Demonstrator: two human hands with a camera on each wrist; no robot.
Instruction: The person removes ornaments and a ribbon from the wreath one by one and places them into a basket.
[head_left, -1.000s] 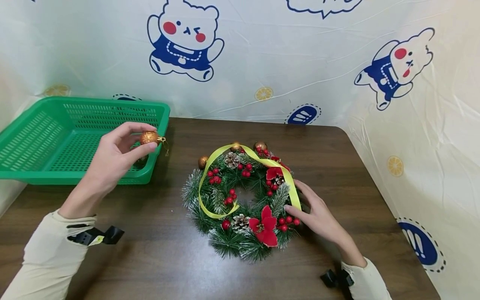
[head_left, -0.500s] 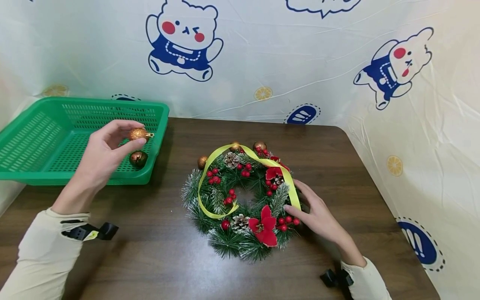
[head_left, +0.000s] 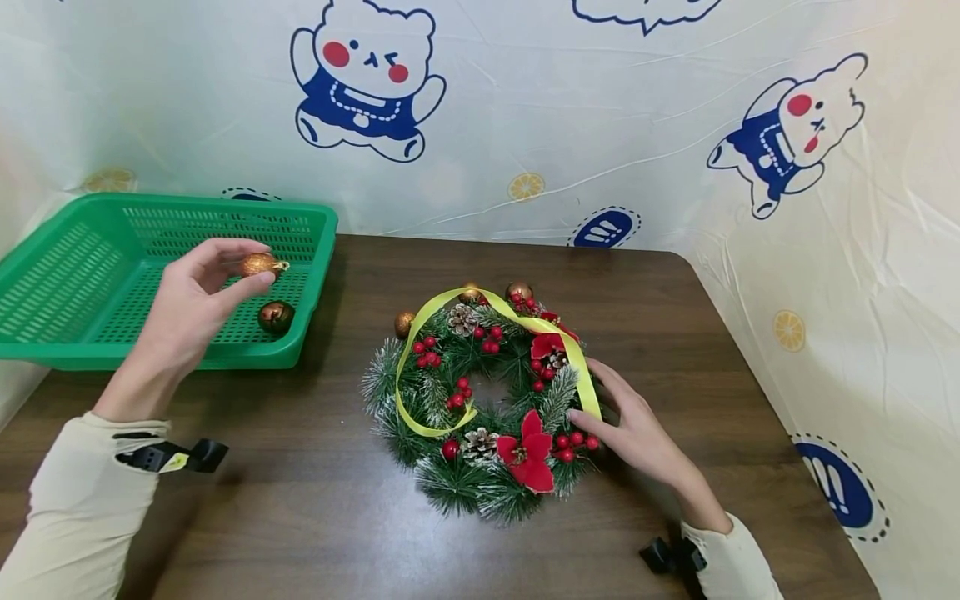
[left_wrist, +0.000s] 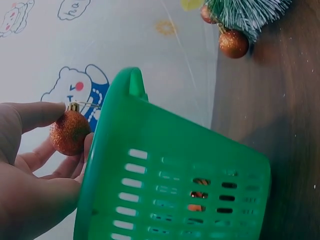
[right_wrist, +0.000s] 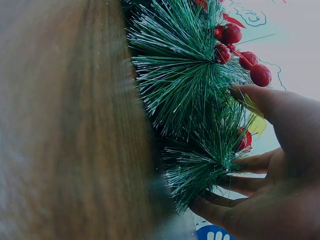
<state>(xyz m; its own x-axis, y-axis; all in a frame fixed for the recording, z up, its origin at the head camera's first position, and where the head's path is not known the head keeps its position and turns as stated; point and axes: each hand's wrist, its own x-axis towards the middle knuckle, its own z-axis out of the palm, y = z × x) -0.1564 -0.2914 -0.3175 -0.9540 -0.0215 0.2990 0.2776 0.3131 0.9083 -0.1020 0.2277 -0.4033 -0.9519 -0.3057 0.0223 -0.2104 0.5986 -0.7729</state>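
My left hand [head_left: 187,304] pinches a glittery copper Christmas bauble [head_left: 258,265] between thumb and fingers, over the right part of the green basket [head_left: 247,360]. In the left wrist view, the bauble [left_wrist: 69,134] shows its gold cap and string loop beside the basket's rim. A Christmas wreath [head_left: 450,483] lies on the table, with red berries, pinecones and red flowers. My right hand [head_left: 637,429] grips the wreath's right side, thumb on top and fingers at its outer edge. A yellow ribbon [head_left: 582,367] lies looped over the wreath, its right end near my thumb.
A shiny dark brown bauble [head_left: 276,317] sits in the basket's right end. Copper and brown baubles [head_left: 404,324] line the wreath's far-left and back edge. Behind the wooden table [head_left: 315,517] hangs a white sheet [head_left: 510,100] printed with bears.
My left hand has moved left with the copper bauble, from near the basket's right rim to further over its inside, uncovering the brown bauble. My right hand and the wreath stay put.
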